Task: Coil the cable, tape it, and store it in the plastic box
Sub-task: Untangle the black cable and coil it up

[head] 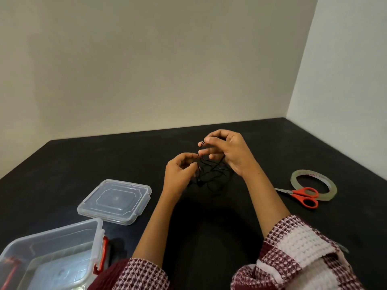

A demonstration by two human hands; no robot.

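Note:
A thin black cable [211, 174] hangs in loose, tangled loops between my two hands above the black table. My right hand [227, 151] pinches a strand high up, with loops draped under its fingers. My left hand [182, 172], lower and to the left, pinches another strand. The cable is hard to trace against the dark surface. The clear plastic box [52, 254] with red latches stands open at the near left. A roll of clear tape [313, 184] lies at the right.
The box's clear lid [115, 200] lies flat beyond the box, left of my hands. Orange-handled scissors [301, 196] rest against the tape roll. The black table [104, 155] meets pale walls at the back and at the right.

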